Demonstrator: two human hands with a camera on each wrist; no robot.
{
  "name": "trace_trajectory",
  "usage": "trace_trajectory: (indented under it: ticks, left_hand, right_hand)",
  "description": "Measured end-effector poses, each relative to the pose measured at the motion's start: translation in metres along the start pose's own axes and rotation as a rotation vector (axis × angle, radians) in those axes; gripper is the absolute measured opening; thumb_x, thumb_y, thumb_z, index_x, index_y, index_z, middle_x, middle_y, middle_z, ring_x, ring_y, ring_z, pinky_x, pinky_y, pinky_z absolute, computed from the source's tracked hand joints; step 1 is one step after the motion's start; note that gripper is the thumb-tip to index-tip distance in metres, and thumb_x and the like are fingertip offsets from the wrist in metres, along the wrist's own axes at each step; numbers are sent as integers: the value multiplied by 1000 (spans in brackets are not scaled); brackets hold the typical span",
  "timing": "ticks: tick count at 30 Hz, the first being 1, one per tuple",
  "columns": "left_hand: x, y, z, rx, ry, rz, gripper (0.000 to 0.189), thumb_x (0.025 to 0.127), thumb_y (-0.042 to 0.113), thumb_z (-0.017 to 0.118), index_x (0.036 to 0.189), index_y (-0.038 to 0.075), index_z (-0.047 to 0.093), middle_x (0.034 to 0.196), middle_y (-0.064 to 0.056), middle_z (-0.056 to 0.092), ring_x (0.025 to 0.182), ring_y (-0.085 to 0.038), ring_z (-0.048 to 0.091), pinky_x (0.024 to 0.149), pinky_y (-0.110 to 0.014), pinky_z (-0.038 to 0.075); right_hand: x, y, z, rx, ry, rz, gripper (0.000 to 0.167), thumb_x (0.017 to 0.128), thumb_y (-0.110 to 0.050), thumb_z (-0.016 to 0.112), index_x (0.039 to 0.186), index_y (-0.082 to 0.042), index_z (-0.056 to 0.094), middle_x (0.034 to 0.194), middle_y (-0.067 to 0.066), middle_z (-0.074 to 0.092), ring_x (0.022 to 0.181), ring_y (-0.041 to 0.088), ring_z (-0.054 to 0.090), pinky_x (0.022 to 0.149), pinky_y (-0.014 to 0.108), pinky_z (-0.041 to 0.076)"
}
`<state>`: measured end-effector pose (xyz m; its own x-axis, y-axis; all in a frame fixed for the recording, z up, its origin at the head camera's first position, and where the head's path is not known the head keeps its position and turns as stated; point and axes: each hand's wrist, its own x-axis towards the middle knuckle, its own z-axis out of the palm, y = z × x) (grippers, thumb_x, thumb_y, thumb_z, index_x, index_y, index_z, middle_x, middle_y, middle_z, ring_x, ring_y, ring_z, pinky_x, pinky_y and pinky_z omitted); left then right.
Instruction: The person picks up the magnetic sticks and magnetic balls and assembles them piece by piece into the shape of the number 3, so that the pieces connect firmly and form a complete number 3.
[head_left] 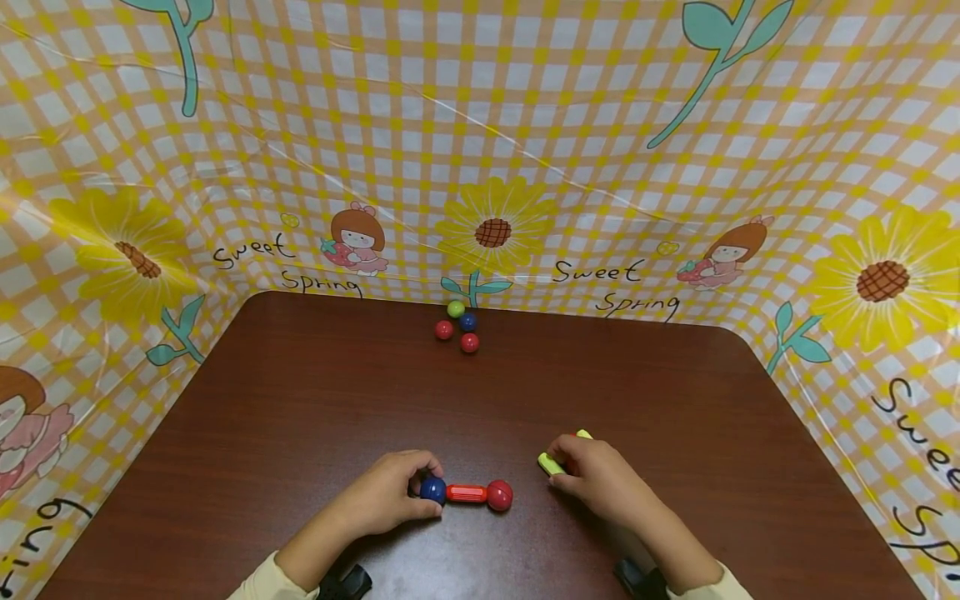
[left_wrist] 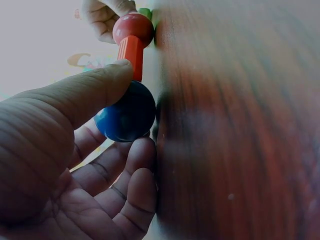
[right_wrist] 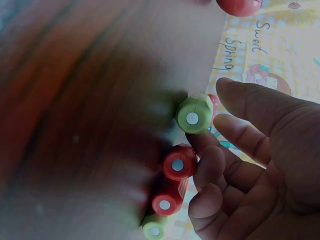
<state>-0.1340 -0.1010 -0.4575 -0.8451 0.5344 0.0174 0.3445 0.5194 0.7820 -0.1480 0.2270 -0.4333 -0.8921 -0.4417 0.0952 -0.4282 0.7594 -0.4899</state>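
Note:
My left hand (head_left: 390,492) curls thumb and fingers round a glossy blue ball (head_left: 432,490) low over the table. The ball joins a ribbed red magnetic rod (head_left: 467,494), with a larger red ball (head_left: 499,495) at its other end. In the left wrist view the thumb lies across where rod and blue ball meet. My right hand (head_left: 600,479) reaches over a light green rod (right_wrist: 194,116) lying on the table, whose end shows a pale round disc. Its fingertips are right by that rod, while the thumb stands off it.
Two red rods (right_wrist: 179,163) and another green rod (right_wrist: 154,229) lie in a row beside the right hand's fingers. At the back of the brown table (head_left: 337,383) sit a green ball (head_left: 456,309), a small blue ball (head_left: 468,322) and two red balls (head_left: 469,342). A checked cloth (head_left: 525,125) surrounds the table.

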Motion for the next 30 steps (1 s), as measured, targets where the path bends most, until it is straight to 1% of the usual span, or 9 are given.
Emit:
trace_trajectory:
  ticks: [8,14,20,22,25,27,30]
  left_hand:
    - [1,-2,1,0,6,5,31,79,18,86,100,17,63,87,8,58,75,-7,53,66,-24,46]
    - [1,-3,1,-2,4,9,30,79,18,86,100,17,63,87,9,58,75,-6,53,66,-24,46]
    - [1,-3,0,-4,3,10,30,79,19,86,100,17,64,87,9,58,75,-6,53,66,-24,46]
    - [1,-3,0,-7,4,12,30,79,18,86,99,17,64,87,9,58,75,-6,53,66,-24,46]
    - [1,-3,0,-10,5,15,30,79,17,86,99,16,64,87,8,59,75,-7,54,66,-24,46]
    - [1,-3,0,-12,6,16,30,79,17,86,99,16,64,87,8,59,76,-7,54,66,-24,46]
    - [1,-2,0,-18,6,15,30,79,17,86,99,16,64,88,8,59,76,-7,54,66,-24,46]
  right_hand:
    - [2,0,1,-50,-17,-7,24,78,-7,80,88,-19,62,71,-17,52,62,1,45,58,24,40]
    - [3,0,2,-56,-8,-14,24,79,-5,78,88,-21,63,71,-18,53,62,0,45,58,24,41]
    - [4,-1,3,-37,10,-7,23,80,-4,78,90,-19,64,71,-17,53,62,1,45,58,24,40]
    - [5,-2,4,-14,13,12,22,81,-5,78,91,-19,65,69,-16,52,62,2,45,57,24,40]
    - [6,-5,3,65,1,63,18,85,-9,77,95,-20,67,73,-13,54,65,5,47,58,24,41]
    - [8,-8,2,157,-11,110,16,88,-10,75,99,-18,67,78,-10,57,68,8,51,59,24,44]
    - [10,-13,1,303,-23,160,16,91,-10,71,106,-13,67,88,-2,62,76,14,56,62,25,49]
